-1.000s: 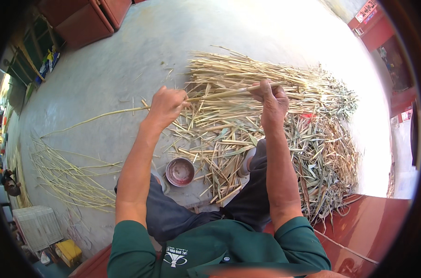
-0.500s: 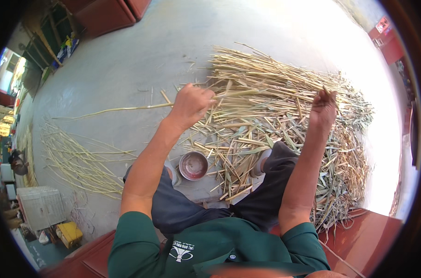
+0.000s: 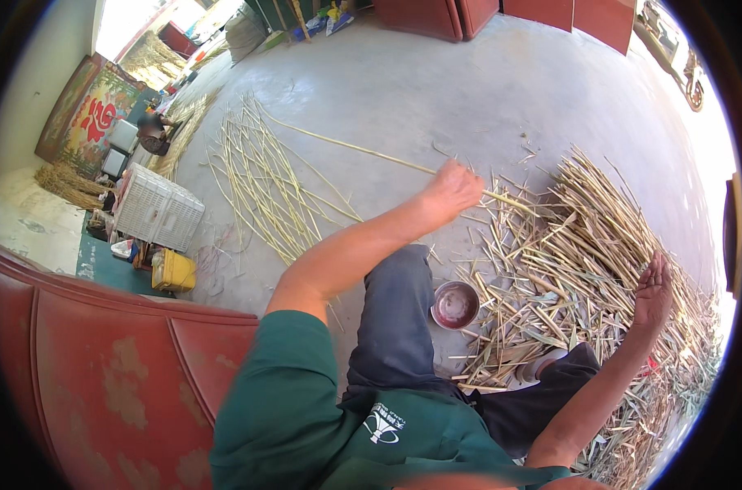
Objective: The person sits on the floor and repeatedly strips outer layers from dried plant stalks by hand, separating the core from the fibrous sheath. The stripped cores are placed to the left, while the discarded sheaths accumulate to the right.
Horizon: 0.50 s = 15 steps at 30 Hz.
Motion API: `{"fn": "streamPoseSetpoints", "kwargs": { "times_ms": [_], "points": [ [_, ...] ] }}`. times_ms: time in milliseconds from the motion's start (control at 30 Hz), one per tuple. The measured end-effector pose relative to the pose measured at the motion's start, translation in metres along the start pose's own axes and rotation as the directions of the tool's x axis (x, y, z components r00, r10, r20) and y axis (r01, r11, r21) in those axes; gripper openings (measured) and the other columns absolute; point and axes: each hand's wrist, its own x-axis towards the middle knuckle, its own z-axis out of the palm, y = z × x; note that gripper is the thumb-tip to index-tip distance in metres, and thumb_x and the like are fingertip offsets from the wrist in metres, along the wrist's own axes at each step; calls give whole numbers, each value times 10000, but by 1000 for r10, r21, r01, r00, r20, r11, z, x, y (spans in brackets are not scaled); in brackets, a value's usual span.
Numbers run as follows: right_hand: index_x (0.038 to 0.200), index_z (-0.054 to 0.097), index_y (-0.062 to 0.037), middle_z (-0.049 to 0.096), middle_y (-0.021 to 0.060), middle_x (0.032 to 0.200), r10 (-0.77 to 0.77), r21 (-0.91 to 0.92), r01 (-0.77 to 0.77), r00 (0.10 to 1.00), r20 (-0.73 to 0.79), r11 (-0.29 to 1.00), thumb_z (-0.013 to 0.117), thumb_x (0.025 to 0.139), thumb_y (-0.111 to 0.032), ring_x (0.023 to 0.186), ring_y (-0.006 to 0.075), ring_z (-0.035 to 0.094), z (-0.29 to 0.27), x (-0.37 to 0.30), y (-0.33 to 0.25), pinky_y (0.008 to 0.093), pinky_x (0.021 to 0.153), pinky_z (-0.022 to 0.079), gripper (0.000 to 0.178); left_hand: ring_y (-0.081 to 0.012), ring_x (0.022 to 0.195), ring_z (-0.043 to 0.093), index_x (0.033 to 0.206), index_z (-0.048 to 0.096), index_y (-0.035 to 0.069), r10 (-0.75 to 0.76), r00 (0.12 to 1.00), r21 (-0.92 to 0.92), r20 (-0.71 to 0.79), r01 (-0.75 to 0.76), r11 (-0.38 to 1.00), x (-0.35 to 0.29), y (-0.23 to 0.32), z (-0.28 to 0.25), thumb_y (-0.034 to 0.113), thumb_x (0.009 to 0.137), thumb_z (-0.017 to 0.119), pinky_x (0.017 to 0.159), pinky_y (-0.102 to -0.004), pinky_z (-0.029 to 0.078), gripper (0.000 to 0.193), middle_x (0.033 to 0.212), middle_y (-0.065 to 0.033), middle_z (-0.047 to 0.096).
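My left hand (image 3: 457, 192) is closed round a long, thin reed stalk (image 3: 371, 153), whose far end reaches out to the left, over the far end of a loose spread of pale, bare stalks (image 3: 252, 192). The stalk's thicker end sticks out on the right, toward a big heap of dry, leafy reeds (image 3: 604, 216). Over that heap's near right part is my right hand (image 3: 654, 292), its fingers stretched out and nothing seen in them. Short bits of stalk and leaf (image 3: 510, 314) litter the floor by my feet. A small metal bowl (image 3: 455, 305) stands between my legs.
Peeling red furniture (image 3: 126, 367) fills the lower left. Beyond it are a white plastic crate (image 3: 158, 208) and a yellow container (image 3: 173, 269). Another person (image 3: 152, 135) crouches at the far left. Red cabinets (image 3: 420, 16) line the back.
My view has swung left. The left hand has carried the stalk toward the pale stalks, away from the reed heap. My right hand's fingers, curled before, are now straighter.
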Motion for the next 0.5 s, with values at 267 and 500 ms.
{"fn": "streamPoseSetpoints", "kwargs": {
  "times_ms": [267,500],
  "points": [
    [1374,538,12,658,114,1317,26,-107,-29,999,-34,994,611,1026,-191,999,106,679,18,3,20,207,813,566,410,-202,788,638,842,610,110,-113,988,190,101,92,977,-153,-69,1,66,567,787,682,-332,452,330,775,-38,634],
    [1341,568,9,714,104,1195,49,-190,-50,999,-9,981,675,995,-236,935,93,684,46,-6,40,202,758,554,438,-219,819,629,841,605,105,-172,975,201,143,141,969,-216,-78,-12,76,584,758,711,-339,469,300,801,-48,626]
  ]
}}
